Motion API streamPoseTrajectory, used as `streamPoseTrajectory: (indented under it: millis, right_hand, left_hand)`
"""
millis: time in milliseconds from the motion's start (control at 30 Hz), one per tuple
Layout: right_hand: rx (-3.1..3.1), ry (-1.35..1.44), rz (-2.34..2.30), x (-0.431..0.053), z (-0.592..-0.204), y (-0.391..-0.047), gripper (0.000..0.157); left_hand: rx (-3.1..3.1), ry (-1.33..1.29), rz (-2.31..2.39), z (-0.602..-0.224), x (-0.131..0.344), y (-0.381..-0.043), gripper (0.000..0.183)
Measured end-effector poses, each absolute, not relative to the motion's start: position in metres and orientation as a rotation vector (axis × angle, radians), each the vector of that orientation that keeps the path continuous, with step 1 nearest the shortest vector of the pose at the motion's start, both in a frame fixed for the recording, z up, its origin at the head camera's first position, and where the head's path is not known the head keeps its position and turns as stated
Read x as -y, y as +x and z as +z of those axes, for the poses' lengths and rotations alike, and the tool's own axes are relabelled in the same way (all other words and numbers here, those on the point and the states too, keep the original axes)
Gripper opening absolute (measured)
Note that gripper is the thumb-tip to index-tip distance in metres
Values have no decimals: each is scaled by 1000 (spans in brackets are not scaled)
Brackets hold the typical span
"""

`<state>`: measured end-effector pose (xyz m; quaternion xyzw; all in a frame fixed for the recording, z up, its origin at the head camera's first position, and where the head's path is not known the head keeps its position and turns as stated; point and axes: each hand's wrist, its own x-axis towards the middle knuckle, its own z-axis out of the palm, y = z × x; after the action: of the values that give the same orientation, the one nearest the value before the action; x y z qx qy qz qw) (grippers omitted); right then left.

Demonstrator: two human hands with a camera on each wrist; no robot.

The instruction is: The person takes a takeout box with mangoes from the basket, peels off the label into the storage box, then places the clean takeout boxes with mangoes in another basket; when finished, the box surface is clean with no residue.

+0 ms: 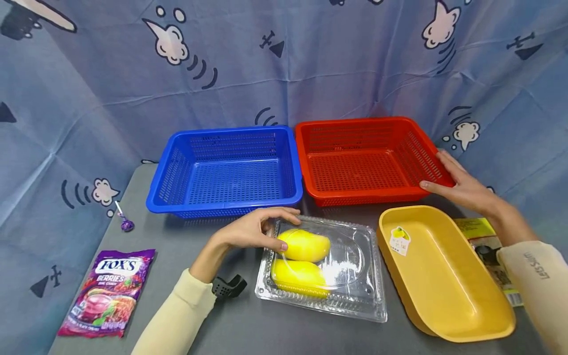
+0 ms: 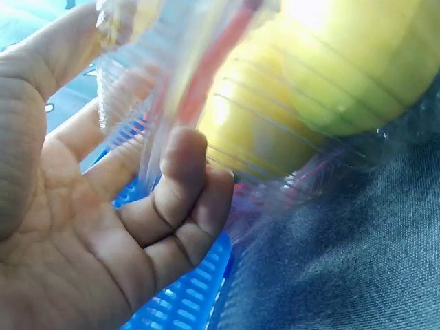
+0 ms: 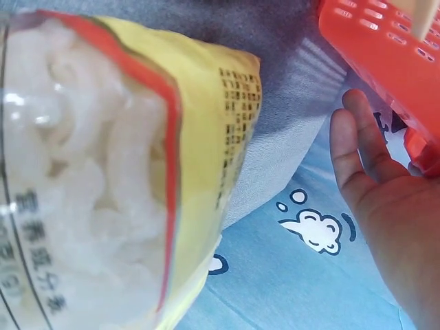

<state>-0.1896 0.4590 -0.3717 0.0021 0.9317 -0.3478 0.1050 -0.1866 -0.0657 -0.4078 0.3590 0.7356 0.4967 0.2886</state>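
My left hand (image 1: 255, 229) grips the back left corner of a clear plastic clamshell box (image 1: 355, 301), thumb on the lid. Inside the box lie two yellow mangoes (image 1: 306, 245), also seen through the ribbed plastic (image 2: 261, 130) in the left wrist view. At the front right corner of the red basket (image 1: 355, 199), my right hand (image 1: 470, 190) touches the rim, its thumb toward the front and its fingers along the right side. The right wrist view shows two nearly straight fingers (image 3: 347, 148) beside the basket wall.
A blue basket (image 1: 222, 209) stands left of the red one. Right of the box sits a yellow tub (image 1: 443, 276), partly covering a yellow snack bag (image 1: 477, 229) beneath my right forearm. A purple candy bag (image 1: 108, 296) and a lollipop (image 1: 126, 224) lie at the left. A patterned curtain (image 1: 248, 64) hangs behind.
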Motion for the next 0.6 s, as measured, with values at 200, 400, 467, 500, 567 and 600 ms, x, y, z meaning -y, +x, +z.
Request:
streamPoseTrajectory:
  millis: [200,400,467,500,567,600]
  right_hand:
    - [-2768,-22,-1016,-457,-369,-188,98]
    - [-2761,-17,-1023,-456,-370,-186,98]
    - [-2764,-19,-1024,-457,-371,-186,98]
    - [-2765,-19,-1026,-458,-371,-186,98]
    - [-2769,-22,-1031,-458,-372,-187,98]
    - [-2771,-25,-1033,-457,-372,-187,98]
  left_hand:
    - [-1887,933,1382,-402,68,-183,48]
    - [-1959,991,1357,-390,70,-179,44]
    - [-1980,1000,1355,-386,71,-178,43]
    - [-1990,1004,1354,-383,72,-178,43]
    - [-2011,1006,1356,-378,74,-177,43]
    - [-2024,1008,1357,-375,75,-177,43]
